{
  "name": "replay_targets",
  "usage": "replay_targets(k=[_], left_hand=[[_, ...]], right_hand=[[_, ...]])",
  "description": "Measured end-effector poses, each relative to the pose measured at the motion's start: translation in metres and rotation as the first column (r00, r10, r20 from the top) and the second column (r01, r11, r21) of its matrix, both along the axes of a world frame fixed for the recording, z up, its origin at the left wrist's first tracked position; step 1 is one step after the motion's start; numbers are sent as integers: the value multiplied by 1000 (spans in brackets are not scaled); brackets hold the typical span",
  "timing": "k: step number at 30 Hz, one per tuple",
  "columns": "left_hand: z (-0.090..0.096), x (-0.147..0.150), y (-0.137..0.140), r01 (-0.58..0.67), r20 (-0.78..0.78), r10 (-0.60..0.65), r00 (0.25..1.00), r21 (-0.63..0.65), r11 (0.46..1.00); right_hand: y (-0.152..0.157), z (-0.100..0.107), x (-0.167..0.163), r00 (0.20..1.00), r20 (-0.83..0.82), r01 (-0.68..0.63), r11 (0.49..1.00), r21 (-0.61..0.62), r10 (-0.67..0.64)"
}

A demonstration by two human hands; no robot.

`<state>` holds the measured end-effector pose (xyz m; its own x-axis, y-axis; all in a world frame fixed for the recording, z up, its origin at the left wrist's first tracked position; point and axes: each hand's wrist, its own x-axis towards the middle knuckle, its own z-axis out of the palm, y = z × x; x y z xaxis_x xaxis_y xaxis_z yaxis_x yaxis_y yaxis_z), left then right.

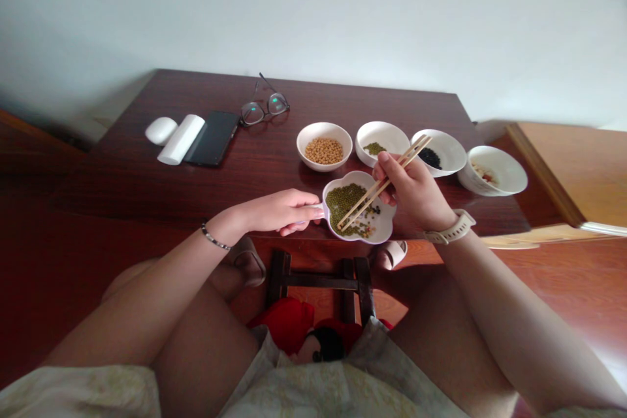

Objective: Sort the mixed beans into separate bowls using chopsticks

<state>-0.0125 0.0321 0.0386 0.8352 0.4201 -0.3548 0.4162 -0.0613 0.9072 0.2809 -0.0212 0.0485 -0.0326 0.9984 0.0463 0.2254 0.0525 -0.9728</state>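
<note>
My left hand (289, 210) is closed on the short handle of a white flower-shaped dish (382, 230) at the table's front edge. Green beans (343, 201) fill much of its left side, with a few dark and orange-yellow pieces mixed in at the right and bottom. My right hand (409, 184) grips a pair of wooden chopsticks (378, 188), their tips down among the beans. Just behind stand a bowl of yellow soybeans (324, 151), a bowl with a few green beans (375, 148), a bowl with black beans (430, 158) and a bowl with pale and reddish pieces (484, 174).
On the dark wooden table (206, 192) lie glasses (265, 110), a black phone (213, 138), a white cylinder-like object (181, 140) and a white rounded case (161, 130). A wall rises behind. To the right is a lighter wooden surface (573, 170).
</note>
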Motion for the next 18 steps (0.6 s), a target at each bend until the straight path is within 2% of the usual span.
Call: replay_targets(k=[9, 18], left_hand=[[1, 0, 1, 16, -15, -16, 1000, -2, 1000], [4, 0, 0, 22, -19, -22, 1000, -5, 1000]], right_hand=[[-1, 0, -1, 1000, 6, 28, 999, 22, -28], [-1, 1, 1, 1000, -14, 19, 1000, -6, -19]])
